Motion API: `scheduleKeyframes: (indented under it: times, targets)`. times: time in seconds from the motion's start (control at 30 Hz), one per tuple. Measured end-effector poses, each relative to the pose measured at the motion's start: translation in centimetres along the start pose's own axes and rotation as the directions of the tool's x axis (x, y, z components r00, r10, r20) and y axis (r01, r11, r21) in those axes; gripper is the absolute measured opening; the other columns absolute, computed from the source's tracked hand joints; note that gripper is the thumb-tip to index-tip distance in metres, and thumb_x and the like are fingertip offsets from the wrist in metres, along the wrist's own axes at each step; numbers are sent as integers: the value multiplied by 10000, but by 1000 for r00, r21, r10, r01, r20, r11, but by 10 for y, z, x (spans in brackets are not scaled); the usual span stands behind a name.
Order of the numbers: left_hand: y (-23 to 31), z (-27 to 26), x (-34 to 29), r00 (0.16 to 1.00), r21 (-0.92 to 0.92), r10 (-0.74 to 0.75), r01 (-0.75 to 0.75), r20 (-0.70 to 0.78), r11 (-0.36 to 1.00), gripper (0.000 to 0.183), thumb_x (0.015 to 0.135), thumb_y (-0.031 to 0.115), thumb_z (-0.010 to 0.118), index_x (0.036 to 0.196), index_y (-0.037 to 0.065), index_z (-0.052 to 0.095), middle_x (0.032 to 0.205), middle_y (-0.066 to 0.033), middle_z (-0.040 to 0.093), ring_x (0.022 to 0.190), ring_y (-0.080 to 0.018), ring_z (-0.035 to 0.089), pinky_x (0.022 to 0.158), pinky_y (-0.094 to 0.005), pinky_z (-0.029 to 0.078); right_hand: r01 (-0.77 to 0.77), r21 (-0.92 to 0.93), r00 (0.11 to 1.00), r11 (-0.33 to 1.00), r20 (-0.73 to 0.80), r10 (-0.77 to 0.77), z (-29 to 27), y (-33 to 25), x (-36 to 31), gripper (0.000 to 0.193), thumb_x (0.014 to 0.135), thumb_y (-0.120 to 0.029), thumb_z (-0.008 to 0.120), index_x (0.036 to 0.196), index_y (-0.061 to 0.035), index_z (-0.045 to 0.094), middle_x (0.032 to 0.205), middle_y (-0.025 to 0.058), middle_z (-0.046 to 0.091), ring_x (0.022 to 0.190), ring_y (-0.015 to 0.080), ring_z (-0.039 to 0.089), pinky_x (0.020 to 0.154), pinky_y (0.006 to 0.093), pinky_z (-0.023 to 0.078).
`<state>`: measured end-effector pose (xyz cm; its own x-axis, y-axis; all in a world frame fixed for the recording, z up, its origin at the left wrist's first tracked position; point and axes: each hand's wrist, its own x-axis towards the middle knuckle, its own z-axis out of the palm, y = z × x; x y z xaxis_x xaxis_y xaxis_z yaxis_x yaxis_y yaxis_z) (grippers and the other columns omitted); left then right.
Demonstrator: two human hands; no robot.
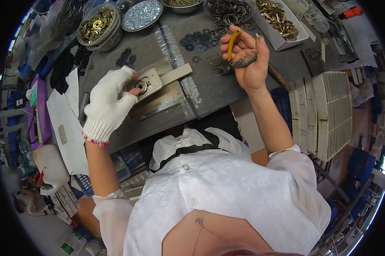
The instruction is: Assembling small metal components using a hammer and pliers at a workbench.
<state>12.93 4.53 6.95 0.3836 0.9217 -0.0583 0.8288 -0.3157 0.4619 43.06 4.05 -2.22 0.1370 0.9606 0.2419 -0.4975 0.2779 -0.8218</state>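
My left hand [109, 102] wears a white knit glove with bare fingertips. Its thumb and fingers close on the plate end of a beige door handle [174, 79], around a round metal fitting [142, 88] set in the plate. Under the handle lies a flat metal plate [169, 102] on the bench. Bare, palm up and raised over the bench, my right hand [250, 68] holds pliers with one yellow grip [232, 45]; the other grip is dark and worn. Black retaining rings [198, 41] lie left of that hand, and more dark rings [126, 59] are beyond my left hand.
Along the bench's far side stand a tub of brass parts [81, 36], a dish of small silvery pieces [157, 22], a heap of dark rings [228, 19] and a white box of brass pieces [292, 42]. Stacked cream trays [335, 115] stand right; a purple basket [41, 109] is left.
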Motion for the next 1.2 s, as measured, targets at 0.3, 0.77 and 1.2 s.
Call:
scheduleKeyframes:
  times: [0.3, 0.77, 1.2]
  targets:
    - [-68, 52, -49, 867, -386, -252, 76, -429, 919, 288, 901, 65, 601, 1165, -45, 574, 1135, -115, 619, 1067, -182, 566, 967, -291, 403, 40, 111, 852, 993, -523, 24, 29, -3, -30, 518, 974, -497, 360, 1129, -24, 504, 917, 95, 544, 821, 171, 526, 723, 320, 453]
    - [-65, 61, -57, 809, -478, -288, 9, -513, 878, 261, 877, 47, 640, 1126, -18, 605, 1100, -107, 634, 1058, -180, 573, 953, -305, 428, -112, 178, 994, 978, 2, 113, 11, -7, -17, 615, 924, -465, 280, 1234, 12, 514, 1080, 208, 602, 916, 263, 582, 785, 366, 458]
    - [-63, 54, -58, 808, -412, -350, 148, -474, 899, 251, 876, 85, 651, 1100, -23, 615, 1104, -105, 645, 1032, -179, 590, 925, -305, 439, -195, 219, 977, 956, 134, 168, 1, 5, -3, 536, 928, -385, 316, 1204, 22, 530, 990, 190, 616, 873, 247, 594, 767, 344, 458]
